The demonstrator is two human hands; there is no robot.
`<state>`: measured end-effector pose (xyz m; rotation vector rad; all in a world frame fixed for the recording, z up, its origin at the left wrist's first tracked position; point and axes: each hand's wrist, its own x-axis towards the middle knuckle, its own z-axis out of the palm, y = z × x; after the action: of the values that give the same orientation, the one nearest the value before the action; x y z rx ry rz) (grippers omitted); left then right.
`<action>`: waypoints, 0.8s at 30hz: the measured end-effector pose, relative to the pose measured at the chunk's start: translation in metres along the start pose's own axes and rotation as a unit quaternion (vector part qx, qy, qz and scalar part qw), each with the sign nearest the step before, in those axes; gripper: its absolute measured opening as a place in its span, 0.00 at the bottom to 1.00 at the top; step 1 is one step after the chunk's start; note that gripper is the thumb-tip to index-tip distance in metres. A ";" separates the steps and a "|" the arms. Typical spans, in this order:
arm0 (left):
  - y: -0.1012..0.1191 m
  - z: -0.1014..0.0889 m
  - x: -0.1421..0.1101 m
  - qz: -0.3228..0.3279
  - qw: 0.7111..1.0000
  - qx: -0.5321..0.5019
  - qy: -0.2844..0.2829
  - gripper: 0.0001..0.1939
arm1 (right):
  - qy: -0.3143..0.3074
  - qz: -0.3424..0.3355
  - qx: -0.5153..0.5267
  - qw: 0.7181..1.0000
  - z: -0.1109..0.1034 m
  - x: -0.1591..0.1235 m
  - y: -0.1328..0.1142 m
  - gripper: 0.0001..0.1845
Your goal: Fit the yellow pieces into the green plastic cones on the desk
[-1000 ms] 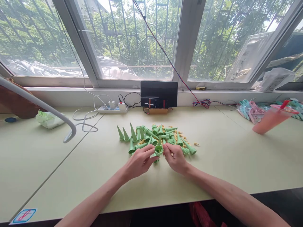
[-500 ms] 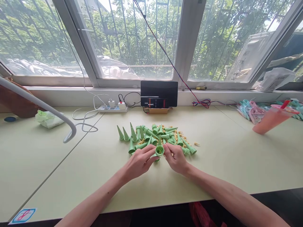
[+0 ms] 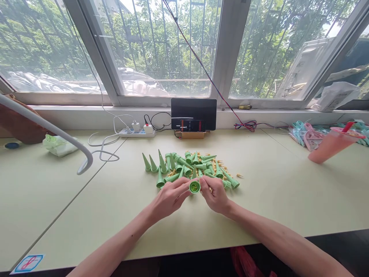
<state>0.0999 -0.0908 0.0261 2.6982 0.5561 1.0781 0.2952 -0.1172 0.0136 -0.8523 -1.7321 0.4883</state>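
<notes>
Between my hands is a green plastic watering spike [image 3: 195,187], its round open end turned toward me. Inside that opening is some yellowish-green detail, too small to make out. My left hand [image 3: 173,194] has its fingers closed on the spike from the left. On the right, my right hand [image 3: 213,193] is closed, with thumb and fingertips at the rim; its inner fingers are hidden. Just beyond lies a pile of similar green spikes [image 3: 198,166], mixed with small yellow pointed pieces [image 3: 224,168]. Several spikes [image 3: 154,165] stand upright at the pile's left.
A phone [image 3: 192,125] leans against a black tablet [image 3: 193,109] at the back. Left of them are a power strip [image 3: 138,133] and a bent white tube [image 3: 83,154]. A tilted cup of red drink [image 3: 331,145] stands at right, beside bagged pastel items [image 3: 307,134].
The spike's open end has dipped slightly and now faces me more squarely. My left fingers have shifted a little around it; my right hand has hardly moved.
</notes>
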 end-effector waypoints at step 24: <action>0.001 -0.005 0.001 0.094 0.986 0.127 0.059 0.27 | 0.010 -0.051 -0.008 0.999 0.001 0.000 -0.007 0.23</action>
<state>0.0969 -0.0910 0.0303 2.9711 0.4961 1.3021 0.2925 -0.1217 0.0179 -0.7733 -1.7544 0.3973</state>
